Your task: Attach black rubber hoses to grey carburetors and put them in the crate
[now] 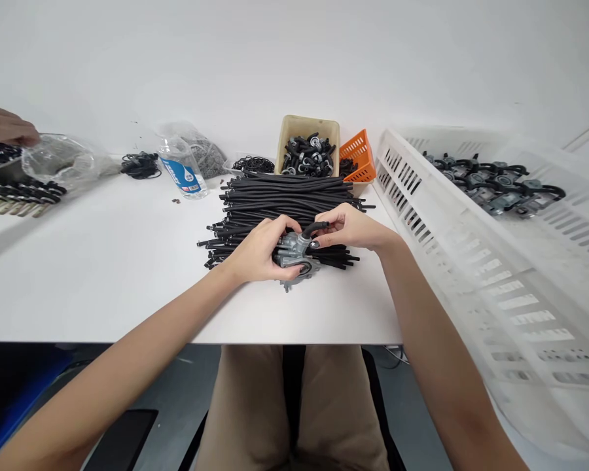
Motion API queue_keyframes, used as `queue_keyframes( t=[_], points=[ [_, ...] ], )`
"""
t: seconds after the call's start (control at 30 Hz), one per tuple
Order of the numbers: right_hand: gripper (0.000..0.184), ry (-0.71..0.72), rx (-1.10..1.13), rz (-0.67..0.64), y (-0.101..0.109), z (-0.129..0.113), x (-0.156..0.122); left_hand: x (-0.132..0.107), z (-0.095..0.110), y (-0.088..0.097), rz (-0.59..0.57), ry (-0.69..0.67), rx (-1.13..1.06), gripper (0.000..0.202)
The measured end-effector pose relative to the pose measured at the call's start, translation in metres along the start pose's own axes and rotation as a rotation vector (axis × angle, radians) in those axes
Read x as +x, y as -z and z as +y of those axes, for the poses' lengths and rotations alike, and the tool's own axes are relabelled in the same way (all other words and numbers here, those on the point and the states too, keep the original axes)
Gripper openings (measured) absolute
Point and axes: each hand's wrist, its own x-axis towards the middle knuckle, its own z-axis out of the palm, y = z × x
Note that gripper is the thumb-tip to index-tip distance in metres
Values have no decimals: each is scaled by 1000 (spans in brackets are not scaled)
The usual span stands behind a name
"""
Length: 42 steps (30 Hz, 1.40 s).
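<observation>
In the head view, the left hand (258,252) grips a grey metal carburetor (293,256) on the table (103,261), at six o'clock of the black hose pile (285,196), while the right hand (348,227) pinches a short black hose (315,229) at its port; holding the body steady and pushing the hose straight should seat it well.

The left hand (258,252) clasps a grey metal part (294,256) at the near edge of the pile of black hoses (285,199) on the white counter (103,261). The right hand (348,227) pinches a short curved hose (315,228) seated on that part. Behind the pile stand a tan bin (308,127) and an orange basket (359,157); left of it, a water bottle (180,170); right of it, a white crate (471,248).
</observation>
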Motion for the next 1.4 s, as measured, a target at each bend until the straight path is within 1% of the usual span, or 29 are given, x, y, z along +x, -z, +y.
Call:
queue_keyframes(
  t=[0.13,0.33,0.43,0.57,0.67,0.77,0.93,1.1,1.2,1.33,1.4],
  points=[
    [35,45,6,24,-8,1,5,1,0,0,-14,3,7,51],
    [36,79,-10,57,-23,4,13,1,0,0,-3,-25,10,42],
    [35,76,-2,28,-19,1,10,1,0,0,-9,-23,11,42],
    [29,20,-13,-36,-4,-2,1,1,1,1,-22,-15,10,49],
    [26,9,-34,5,3,-1,-2,0,1,1,-31,-4,12,52],
    [29,10,-7,41,0,1,0,0,0,1,-32,4,15,52],
    [34,54,-1,41,-12,4,7,1,0,0,-18,-15,0,51],
    [34,86,24,41,-20,3,10,2,-1,-1,-3,-17,-18,49],
    [34,93,4,29,-17,2,9,2,-2,-1,2,-33,-13,48],
    [36,68,21,-68,-8,-2,4,1,0,-1,-10,-10,10,50],
    [35,58,37,-91,-5,-4,2,1,0,0,-15,-1,9,51]
  ],
)
